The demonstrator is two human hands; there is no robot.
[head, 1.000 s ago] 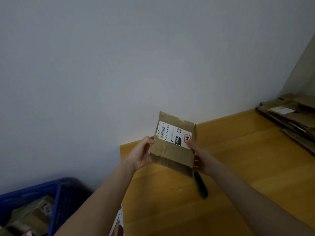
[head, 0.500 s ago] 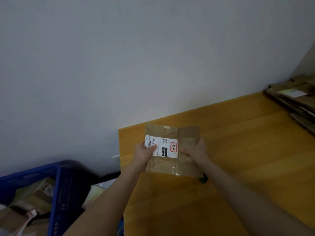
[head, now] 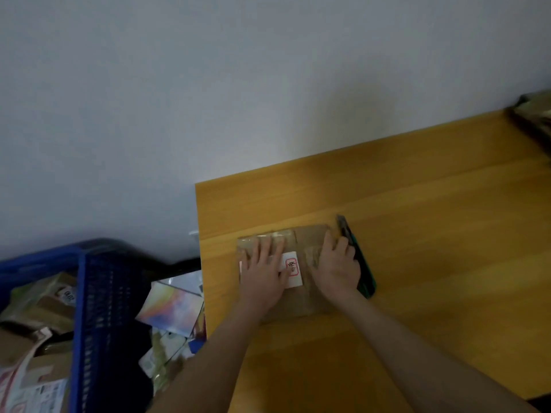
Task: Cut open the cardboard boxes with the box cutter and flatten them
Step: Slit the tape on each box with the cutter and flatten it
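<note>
On the table (head: 432, 204), left hand (head: 262, 272) and right hand (head: 337, 269), fingers straight, press the box (head: 310, 236) flat (held aloft before).

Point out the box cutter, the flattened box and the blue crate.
box cutter (head: 367, 281): head view, green handle.
flattened box (head: 310, 236): head view, bare far edge.
blue crate (head: 98, 293): head view, mesh side wall.

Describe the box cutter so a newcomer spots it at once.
On the wooden table by the wall, left hand and right hand press a flat box. The cutter lies along the right hand's outer side. It alone is slim and dark green.
</note>
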